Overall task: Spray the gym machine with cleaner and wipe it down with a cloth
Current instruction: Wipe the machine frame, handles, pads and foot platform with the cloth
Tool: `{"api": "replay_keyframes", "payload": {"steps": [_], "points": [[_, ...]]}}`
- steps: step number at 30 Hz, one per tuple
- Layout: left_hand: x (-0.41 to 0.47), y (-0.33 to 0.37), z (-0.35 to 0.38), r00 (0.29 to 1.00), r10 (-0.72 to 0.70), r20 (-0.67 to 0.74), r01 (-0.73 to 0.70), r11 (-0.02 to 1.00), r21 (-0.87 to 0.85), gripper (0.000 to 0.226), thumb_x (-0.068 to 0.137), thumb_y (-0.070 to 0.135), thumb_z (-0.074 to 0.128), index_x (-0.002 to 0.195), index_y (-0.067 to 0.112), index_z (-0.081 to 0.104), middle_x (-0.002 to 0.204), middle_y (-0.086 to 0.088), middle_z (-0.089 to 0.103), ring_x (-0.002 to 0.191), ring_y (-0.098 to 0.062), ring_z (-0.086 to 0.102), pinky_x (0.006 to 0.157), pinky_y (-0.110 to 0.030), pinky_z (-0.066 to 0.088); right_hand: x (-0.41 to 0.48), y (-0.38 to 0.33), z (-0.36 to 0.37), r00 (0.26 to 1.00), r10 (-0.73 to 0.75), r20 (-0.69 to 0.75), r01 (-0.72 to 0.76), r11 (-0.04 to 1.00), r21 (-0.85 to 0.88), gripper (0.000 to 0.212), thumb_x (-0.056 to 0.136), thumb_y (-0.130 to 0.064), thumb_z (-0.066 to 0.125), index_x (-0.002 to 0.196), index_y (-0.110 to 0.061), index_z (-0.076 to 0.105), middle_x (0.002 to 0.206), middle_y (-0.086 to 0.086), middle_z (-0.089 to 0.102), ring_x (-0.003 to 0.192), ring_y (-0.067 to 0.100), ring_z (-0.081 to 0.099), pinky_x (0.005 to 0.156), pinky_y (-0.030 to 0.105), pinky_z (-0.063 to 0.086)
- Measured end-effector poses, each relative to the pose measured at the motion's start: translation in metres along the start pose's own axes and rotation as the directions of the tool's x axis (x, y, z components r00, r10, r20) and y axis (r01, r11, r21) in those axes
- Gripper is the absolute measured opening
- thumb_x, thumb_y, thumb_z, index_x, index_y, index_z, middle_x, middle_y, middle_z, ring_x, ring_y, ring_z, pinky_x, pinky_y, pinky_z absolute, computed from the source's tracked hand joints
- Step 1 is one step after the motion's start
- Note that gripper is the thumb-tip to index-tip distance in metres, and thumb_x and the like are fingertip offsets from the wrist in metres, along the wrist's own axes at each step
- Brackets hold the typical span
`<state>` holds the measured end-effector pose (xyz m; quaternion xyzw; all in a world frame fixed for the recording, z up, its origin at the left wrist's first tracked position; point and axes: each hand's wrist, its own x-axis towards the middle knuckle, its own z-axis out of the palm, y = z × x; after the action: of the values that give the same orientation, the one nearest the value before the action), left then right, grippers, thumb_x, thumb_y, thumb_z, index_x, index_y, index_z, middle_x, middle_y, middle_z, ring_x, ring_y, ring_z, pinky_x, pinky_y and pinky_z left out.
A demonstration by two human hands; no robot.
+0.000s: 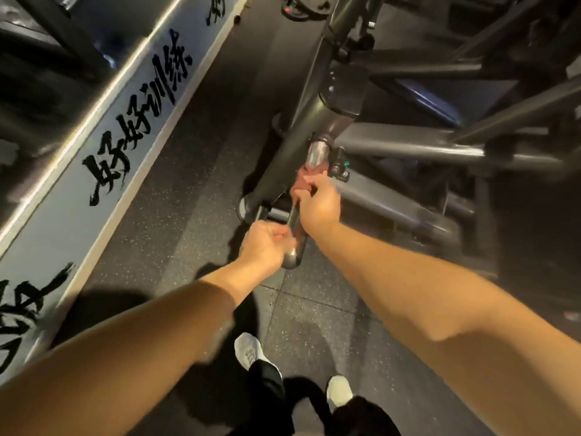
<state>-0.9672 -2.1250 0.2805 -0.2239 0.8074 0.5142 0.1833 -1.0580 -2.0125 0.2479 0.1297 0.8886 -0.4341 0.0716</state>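
your right hand holds the cloth wrapped on the chrome bar, which runs away from you into the gym machine, and your left hand grips its near end.

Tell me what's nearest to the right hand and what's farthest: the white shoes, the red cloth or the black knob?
1. The red cloth: gripped in the right hand, wrapped on the shiny bar.
2. The black knob: just beyond the hand, on the machine.
3. The white shoes: far below, on the floor.
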Motion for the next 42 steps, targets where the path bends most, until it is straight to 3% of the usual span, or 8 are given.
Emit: {"api": "replay_keyframes", "payload": {"steps": [4,8,12,17,26,34,38,42], "points": [[-0.008,-0.017,-0.021,0.971,0.13,0.201,-0.121,0.991,-0.058,0.042,0.097,-0.001,0.065,0.138,0.011,0.06,0.11,0.007,0.069,0.089,0.011,0.065,0.087,-0.007,0.047,-0.093,0.006,-0.004,0.998,0.045,0.046,-0.054,0.977,0.206,0.03,0.094,-0.005,0.065,0.121,-0.015,0.067,0.122,-0.003,0.069,0.108,0.008,0.064,0.097,0.019,0.049],[-0.011,-0.03,-0.023,0.954,0.152,0.258,-0.116,0.982,-0.148,0.047,0.096,-0.004,0.064,0.121,0.035,0.062,0.093,0.019,0.072,0.08,0.008,0.068,0.078,-0.008,0.051,-0.104,0.003,-0.009,0.993,0.116,0.022,-0.117,0.963,0.241,0.018,0.092,-0.002,0.06,0.092,-0.02,0.061,0.09,-0.008,0.069,0.082,-0.001,0.065,0.069,0.007,0.046],[-0.005,-0.03,-0.023,0.972,0.074,0.223,-0.049,0.992,-0.113,0.042,0.091,0.005,0.076,0.131,0.013,0.067,0.104,0.007,0.074,0.095,-0.003,0.07,0.097,-0.025,0.055,-0.051,-0.013,-0.009,0.981,0.193,-0.01,-0.178,0.925,0.336,0.013,0.085,-0.014,0.06,0.088,-0.023,0.052,0.085,-0.006,0.071,0.079,0.015,0.072,0.074,0.035,0.061],[0.001,-0.035,-0.026,0.977,-0.008,0.215,0.006,1.0,0.01,0.018,0.09,0.024,0.079,0.104,0.012,0.079,0.092,0.0,0.076,0.079,-0.008,0.069,0.07,-0.018,0.052,-0.072,0.0,-0.022,0.952,0.302,0.054,-0.301,0.889,0.346,0.026,0.09,-0.012,0.072,0.099,-0.015,0.047,0.088,-0.006,0.057,0.077,0.006,0.055,0.066,0.024,0.042],[0.004,-0.045,-0.023,0.981,-0.019,0.195,0.029,0.998,-0.048,0.015,0.093,0.016,0.076,0.104,0.007,0.079,0.086,-0.002,0.076,0.075,-0.008,0.068,0.061,-0.013,0.052,-0.074,0.002,-0.02,0.905,0.402,0.14,-0.426,0.866,0.263,0.04,0.088,-0.024,0.082,0.105,-0.013,0.047,0.1,0.001,0.061,0.088,0.017,0.06,0.081,0.031,0.044],[-0.002,-0.058,-0.02,0.978,-0.072,0.195,0.104,0.982,-0.158,0.014,0.095,0.01,0.072,0.109,0.013,0.074,0.094,-0.002,0.075,0.089,-0.015,0.069,0.074,-0.02,0.055,-0.108,-0.004,-0.015,0.969,0.21,0.128,-0.232,0.955,0.184,0.037,0.093,-0.013,0.068,0.112,-0.018,0.037,0.103,-0.001,0.06,0.093,0.021,0.062,0.079,0.036,0.046],[-0.002,-0.064,-0.019,0.968,-0.119,0.222,0.169,0.96,-0.225,0.022,0.097,0.003,0.066,0.106,0.022,0.074,0.106,-0.005,0.077,0.104,-0.021,0.073,0.087,-0.029,0.057,-0.142,0.014,-0.001,0.905,0.396,0.156,-0.425,0.836,0.346,0.041,0.09,-0.015,0.076,0.112,-0.021,0.042,0.103,-0.004,0.061,0.091,0.012,0.062,0.085,0.033,0.051],[-0.004,-0.056,-0.022,0.963,-0.118,0.244,0.174,0.959,-0.224,0.018,0.098,0.016,0.07,0.116,0.016,0.074,0.106,-0.004,0.078,0.1,-0.017,0.074,0.08,-0.024,0.057,-0.138,0.02,-0.012,0.904,0.399,0.151,-0.427,0.844,0.325,0.036,0.085,-0.003,0.076,0.093,-0.024,0.047,0.1,0.002,0.067,0.089,0.015,0.065,0.086,0.033,0.057]]}}
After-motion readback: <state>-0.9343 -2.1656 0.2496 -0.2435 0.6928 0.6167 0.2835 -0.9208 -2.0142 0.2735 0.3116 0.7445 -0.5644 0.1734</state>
